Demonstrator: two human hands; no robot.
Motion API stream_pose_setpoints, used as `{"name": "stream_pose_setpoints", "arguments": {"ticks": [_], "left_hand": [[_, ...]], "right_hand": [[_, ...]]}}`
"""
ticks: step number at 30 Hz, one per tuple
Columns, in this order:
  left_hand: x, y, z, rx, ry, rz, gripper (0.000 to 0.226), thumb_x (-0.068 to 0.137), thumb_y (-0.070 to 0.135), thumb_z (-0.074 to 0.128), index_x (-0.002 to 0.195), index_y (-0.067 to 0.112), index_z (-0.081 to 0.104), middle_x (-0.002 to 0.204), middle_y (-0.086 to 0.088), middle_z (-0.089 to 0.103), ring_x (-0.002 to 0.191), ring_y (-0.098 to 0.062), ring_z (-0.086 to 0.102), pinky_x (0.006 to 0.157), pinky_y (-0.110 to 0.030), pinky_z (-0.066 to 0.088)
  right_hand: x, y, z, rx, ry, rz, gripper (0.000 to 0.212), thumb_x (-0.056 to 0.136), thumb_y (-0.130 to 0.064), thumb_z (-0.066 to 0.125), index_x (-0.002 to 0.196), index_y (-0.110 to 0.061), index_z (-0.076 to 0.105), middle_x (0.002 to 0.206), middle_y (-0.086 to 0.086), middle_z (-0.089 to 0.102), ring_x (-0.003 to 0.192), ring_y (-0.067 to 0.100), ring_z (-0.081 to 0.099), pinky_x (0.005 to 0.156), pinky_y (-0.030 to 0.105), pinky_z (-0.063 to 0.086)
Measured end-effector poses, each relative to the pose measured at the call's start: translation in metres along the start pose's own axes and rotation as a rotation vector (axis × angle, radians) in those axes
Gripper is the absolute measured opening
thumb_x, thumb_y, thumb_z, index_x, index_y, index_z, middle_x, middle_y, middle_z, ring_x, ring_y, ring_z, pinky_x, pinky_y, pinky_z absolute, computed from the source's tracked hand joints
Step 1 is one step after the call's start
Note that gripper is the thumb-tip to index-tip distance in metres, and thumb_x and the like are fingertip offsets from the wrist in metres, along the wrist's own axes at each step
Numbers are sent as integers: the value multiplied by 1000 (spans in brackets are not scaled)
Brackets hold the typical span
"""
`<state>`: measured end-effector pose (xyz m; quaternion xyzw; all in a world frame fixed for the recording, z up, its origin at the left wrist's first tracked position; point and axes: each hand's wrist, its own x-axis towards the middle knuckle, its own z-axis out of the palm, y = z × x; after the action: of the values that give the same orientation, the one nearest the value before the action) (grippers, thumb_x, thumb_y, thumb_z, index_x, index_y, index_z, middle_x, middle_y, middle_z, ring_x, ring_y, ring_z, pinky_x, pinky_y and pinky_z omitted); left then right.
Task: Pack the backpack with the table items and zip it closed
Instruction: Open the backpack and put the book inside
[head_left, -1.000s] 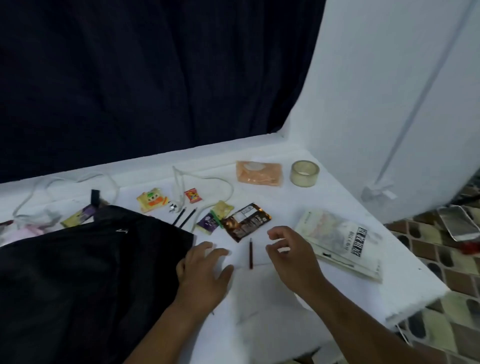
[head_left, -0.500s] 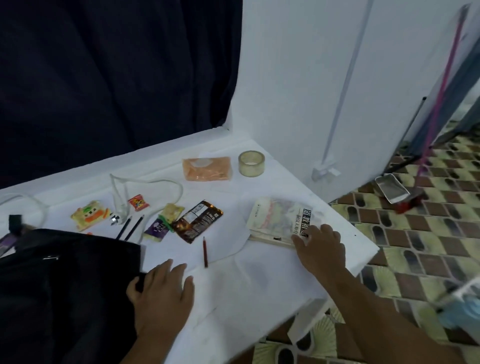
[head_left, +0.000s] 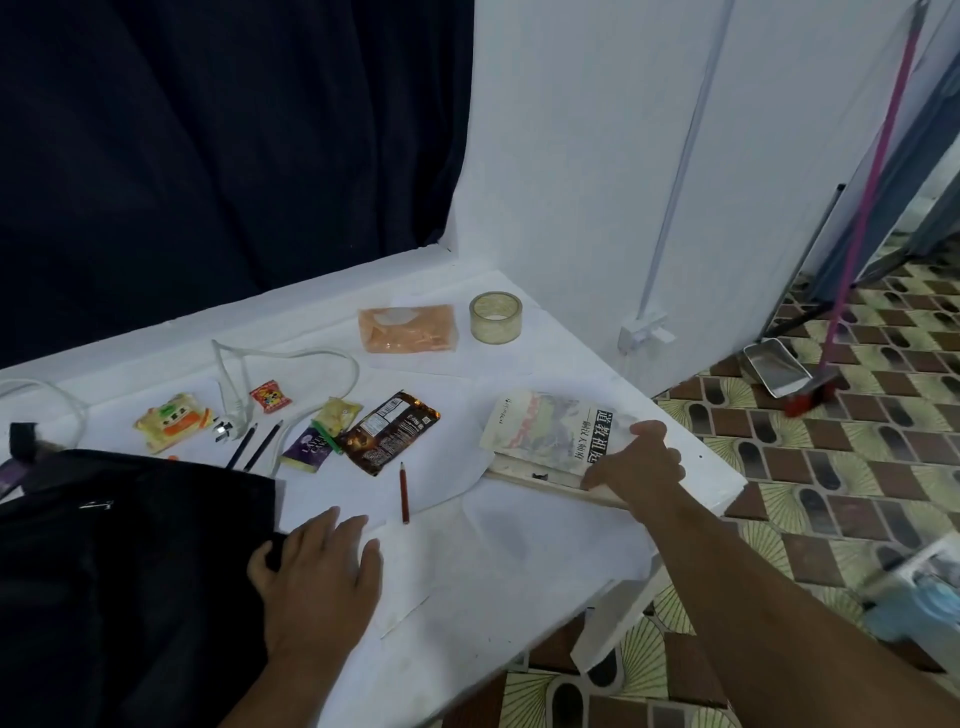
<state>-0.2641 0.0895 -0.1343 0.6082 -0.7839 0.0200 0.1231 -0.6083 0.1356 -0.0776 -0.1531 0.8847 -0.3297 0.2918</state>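
The black backpack (head_left: 119, 561) lies at the near left of the white table (head_left: 519, 545). My left hand (head_left: 317, 577) rests flat on the table, its thumb touching the backpack's edge. My right hand (head_left: 636, 462) grips the near right corner of a paperback book (head_left: 550, 428) and lifts that corner slightly. Between them lie a red pencil (head_left: 404, 492), a brown snack wrapper (head_left: 388, 432), a purple sachet (head_left: 307, 447), a yellow sachet (head_left: 337, 414), two dark pencils (head_left: 254, 446), a white charger cable (head_left: 244, 379), a small red packet (head_left: 270, 397) and a yellow-orange packet (head_left: 171, 421).
An orange tissue pack (head_left: 408, 328) and a roll of clear tape (head_left: 495, 317) sit at the back near the white wall. The table's right edge drops to a tiled floor with a dustpan (head_left: 776, 366) and a broom (head_left: 810, 395). A dark curtain hangs behind.
My right hand moved right from beside the red pencil to the book and took hold of its corner. My view swung right. The left hand shifted slightly toward the backpack.
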Motion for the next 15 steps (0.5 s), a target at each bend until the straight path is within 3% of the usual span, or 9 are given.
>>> {"name": "stream_pose_setpoints", "arguments": {"ticks": [1,4,6,8,9,11,13,15], "left_hand": [[0,1,-1,-6,3,0,47,84,52,39,112,35,73,128,2,67,118,-20,61,105,-56,26],[0,1,-1,-7,0,-5,48,84,52,38,112,35,73,127,2,67,119,-20,61,105,-56,26],[0,1,-1,7,-19,-9,48,84,53,38,113,36,72,129,3,66,119,-20,60,105,-56,25],[1,1,-2,19,-32,-8,48,85,53,37,113,36,72,129,3,66,119,-20,60,105,-56,26],[1,2,-3,21,-40,-9,48,85,53,37,113,36,72,129,3,66,118,-20,61,105,-56,26],[0,2,-5,21,-46,-11,49,84,54,36,113,36,72,128,3,67,118,-21,61,104,-56,26],[-1,2,-5,21,-45,-13,50,85,54,36,114,35,72,128,2,67,118,-21,61,104,-56,27],[-1,2,-6,24,-51,-11,50,85,53,35,114,35,72,128,1,67,118,-22,62,104,-56,27]], "right_hand": [[2,1,2,75,-7,5,100,56,-15,94,134,-25,32,123,14,39,120,33,38,73,37,44],[7,-1,5,438,-38,43,112,54,-16,95,143,-23,28,131,10,45,120,31,46,89,44,47],[6,-6,4,662,-77,108,111,42,-17,96,135,-18,35,117,9,52,104,28,55,83,43,52],[2,-10,-1,696,-99,134,84,36,-22,96,104,-15,46,84,6,53,68,21,53,56,29,47],[0,-10,-2,701,-106,140,67,44,-19,95,92,-12,49,74,6,52,57,18,48,50,26,42],[4,-9,2,773,-132,156,37,57,-4,89,83,-2,63,74,16,65,59,24,56,56,29,48],[3,-7,6,822,-159,125,24,59,9,82,78,1,69,89,26,72,72,29,61,68,37,51],[-2,-8,9,755,-136,-20,21,63,15,72,73,-3,72,92,23,74,78,35,68,74,42,57]]}}
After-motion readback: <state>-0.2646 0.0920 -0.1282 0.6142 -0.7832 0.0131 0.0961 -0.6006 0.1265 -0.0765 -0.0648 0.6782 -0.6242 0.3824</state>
